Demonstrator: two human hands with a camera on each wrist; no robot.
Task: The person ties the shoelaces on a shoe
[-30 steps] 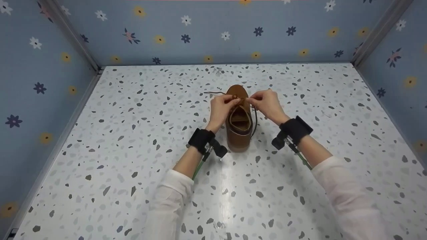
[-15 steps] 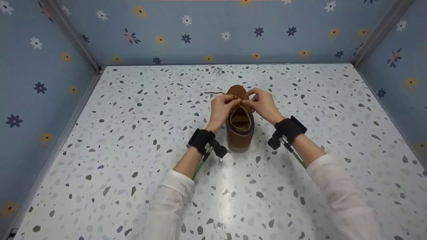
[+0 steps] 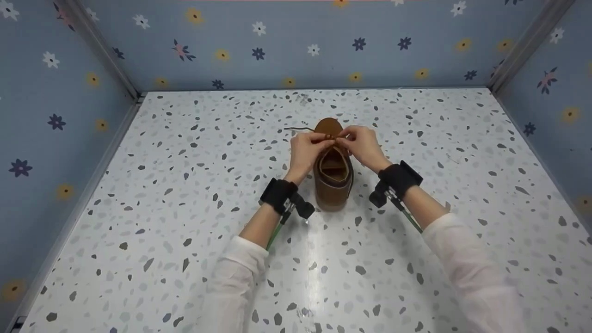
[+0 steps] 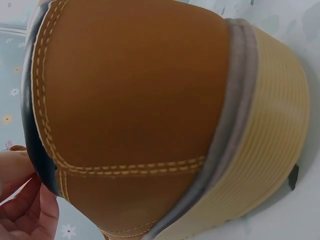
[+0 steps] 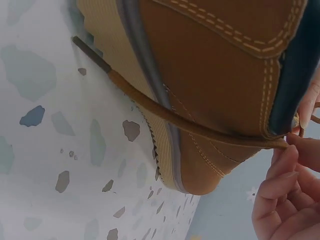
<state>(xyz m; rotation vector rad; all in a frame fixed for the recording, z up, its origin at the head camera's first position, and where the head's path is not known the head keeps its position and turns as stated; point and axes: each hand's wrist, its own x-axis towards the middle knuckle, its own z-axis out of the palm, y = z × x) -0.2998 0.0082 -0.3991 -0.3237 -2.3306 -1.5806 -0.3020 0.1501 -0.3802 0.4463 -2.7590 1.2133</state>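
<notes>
A brown ankle-high shoe [image 3: 331,199] stands upright on the table, toe pointing away, its padded opening toward me. At the top of its lacing my left hand [image 3: 304,150] pinches the brown shoelace between thumb and forefinger. Close beside it, my right hand [image 3: 363,144] pinches the same lace, the two sets of fingertips nearly meeting. From the right fingers the lace [image 5: 175,120] runs back along the shoe's side to a dark-tipped end, as the right wrist view shows. Another lace end [image 3: 296,128] sticks out left of the toe. Fingers largely hide the knot area.
The white speckled table [image 3: 185,208] stretches around the shoe on all sides. Blue flower-patterned panels [image 3: 296,46] wall it off at the back, left and right. Each wrist wears a black strap [image 3: 280,194] with a small camera and a green cable.
My right hand has moved left and slightly toward the shoe, its fingers closing in beside the left ones. The left hand and the shoe stay in place.
</notes>
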